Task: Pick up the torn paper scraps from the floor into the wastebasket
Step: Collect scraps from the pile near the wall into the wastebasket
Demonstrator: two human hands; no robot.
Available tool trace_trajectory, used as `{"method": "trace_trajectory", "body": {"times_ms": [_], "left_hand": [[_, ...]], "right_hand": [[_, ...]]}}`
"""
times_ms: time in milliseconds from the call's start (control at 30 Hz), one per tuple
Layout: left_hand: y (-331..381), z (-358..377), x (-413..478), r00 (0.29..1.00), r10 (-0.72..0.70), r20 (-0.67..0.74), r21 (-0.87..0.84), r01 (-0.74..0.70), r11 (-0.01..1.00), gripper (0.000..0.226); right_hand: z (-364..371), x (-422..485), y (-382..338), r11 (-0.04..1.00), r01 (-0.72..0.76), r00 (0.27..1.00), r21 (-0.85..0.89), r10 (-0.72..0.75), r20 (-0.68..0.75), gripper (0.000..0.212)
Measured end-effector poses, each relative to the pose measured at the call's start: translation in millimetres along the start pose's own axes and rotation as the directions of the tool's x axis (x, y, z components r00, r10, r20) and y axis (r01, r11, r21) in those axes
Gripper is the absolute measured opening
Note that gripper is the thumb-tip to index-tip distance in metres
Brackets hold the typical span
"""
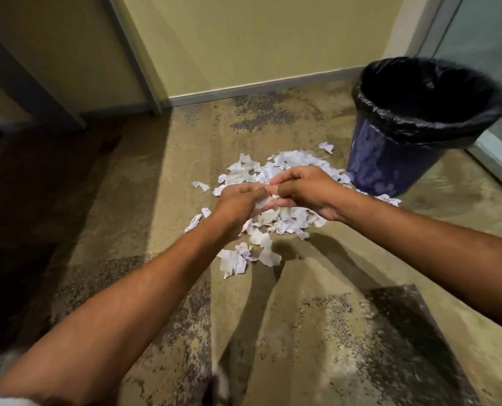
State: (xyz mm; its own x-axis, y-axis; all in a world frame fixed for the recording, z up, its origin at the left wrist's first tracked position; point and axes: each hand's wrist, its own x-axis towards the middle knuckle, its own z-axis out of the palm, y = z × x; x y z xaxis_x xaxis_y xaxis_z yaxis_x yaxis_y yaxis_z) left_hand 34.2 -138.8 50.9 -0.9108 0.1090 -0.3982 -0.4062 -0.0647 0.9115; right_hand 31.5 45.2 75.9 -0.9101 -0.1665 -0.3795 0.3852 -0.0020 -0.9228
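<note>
Left grip (235, 204), right grip (309, 190) and forearms (127, 297) bare; white sleeve edge (7, 402) at left elbow.

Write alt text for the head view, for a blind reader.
The left hand and right hand together grip torn paper scraps above a scattered pile on the carpet. A blue wastebasket with a black liner stands right of it.

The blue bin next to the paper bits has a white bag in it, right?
No, the bag is black, not white. The head view shows the blue bin, next to the paper bits, lined with it.
</note>
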Motion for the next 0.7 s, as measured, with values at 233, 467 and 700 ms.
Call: {"method": "trace_trajectory", "body": {"times_ms": [233, 467, 700], "left_hand": [[112, 117, 18, 0.99, 0.13, 0.056, -0.117, -0.123, 0.985, 0.016], [177, 256, 44, 0.987, 0.121, 0.11, 0.008, -0.123, 0.992, 0.022], [193, 321, 19, 0.949, -0.062, 0.309, -0.181, 0.122, 0.976, 0.06]], "right_hand": [[-74, -18, -92, 0.965, 0.255, 0.92, 0.059, -0.224, -0.322, 0.014], [-166, -28, -155, 0.9, 0.331, 0.791, 0.282, -0.102, -0.604, 0.009], [-206, -42, -157, 0.692, 0.336, 0.856, 0.639, 0.059, -0.514, 0.032]]}}
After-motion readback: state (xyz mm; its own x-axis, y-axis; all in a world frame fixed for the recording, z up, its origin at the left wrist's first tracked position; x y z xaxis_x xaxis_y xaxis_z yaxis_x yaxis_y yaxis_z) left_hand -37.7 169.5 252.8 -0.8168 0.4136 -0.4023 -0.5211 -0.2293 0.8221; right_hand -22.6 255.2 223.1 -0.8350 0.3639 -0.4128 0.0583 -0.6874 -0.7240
